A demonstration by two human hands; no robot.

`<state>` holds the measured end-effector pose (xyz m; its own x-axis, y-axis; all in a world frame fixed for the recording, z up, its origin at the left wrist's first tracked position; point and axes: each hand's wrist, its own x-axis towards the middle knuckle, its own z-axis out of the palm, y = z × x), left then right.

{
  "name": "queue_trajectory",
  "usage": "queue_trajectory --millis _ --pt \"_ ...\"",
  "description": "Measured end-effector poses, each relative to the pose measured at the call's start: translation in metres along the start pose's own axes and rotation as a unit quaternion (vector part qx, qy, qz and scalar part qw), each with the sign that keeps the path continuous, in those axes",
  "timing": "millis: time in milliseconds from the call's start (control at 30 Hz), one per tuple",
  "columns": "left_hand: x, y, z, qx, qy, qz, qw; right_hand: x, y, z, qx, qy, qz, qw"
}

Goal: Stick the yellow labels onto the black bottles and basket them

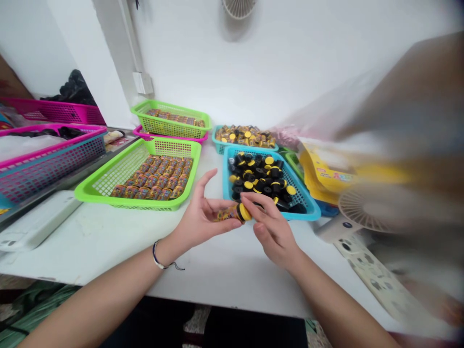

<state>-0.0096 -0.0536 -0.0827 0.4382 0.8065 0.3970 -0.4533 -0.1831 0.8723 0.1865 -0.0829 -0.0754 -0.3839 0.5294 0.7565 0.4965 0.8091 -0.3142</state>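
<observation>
My left hand [205, 212] grips a small labelled bottle [226, 214] lying sideways between thumb and fingers. A black cap with a yellow top [244, 212] sits at the bottle's right end, and my right hand [271, 227] pinches it from above. Just behind my hands is a blue plastic basket [304, 203], heaped with loose black-and-yellow caps [257, 174]. To the left, a green basket [108, 199] holds rows of similar labelled bottles [150, 176].
Another green basket [170, 107] and a teal basket [232, 145] of bottles stand at the back of the white table [108, 246]. Stacked pink and teal baskets [50, 164] sit at the left. A small fan [362, 208] and yellow packets [319, 174] crowd the right, partly blurred.
</observation>
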Motion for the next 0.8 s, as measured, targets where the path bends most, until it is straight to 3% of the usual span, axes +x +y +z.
queue_trajectory --millis 133,267,367,800 --pt "0.000 0.002 0.003 -0.006 0.023 -0.010 1.000 0.000 -0.007 0.000 0.013 0.048 0.023 0.998" --pt "-0.001 0.001 0.005 0.026 0.041 -0.025 0.999 -0.002 -0.008 0.005 0.076 0.068 0.111 0.989" --pt "-0.002 0.002 0.003 0.056 0.030 -0.037 0.997 -0.003 -0.005 0.005 0.126 0.077 0.137 0.979" --pt "-0.009 0.008 0.002 0.083 -0.070 -0.082 0.991 -0.002 -0.001 -0.004 0.031 -0.038 0.009 0.999"
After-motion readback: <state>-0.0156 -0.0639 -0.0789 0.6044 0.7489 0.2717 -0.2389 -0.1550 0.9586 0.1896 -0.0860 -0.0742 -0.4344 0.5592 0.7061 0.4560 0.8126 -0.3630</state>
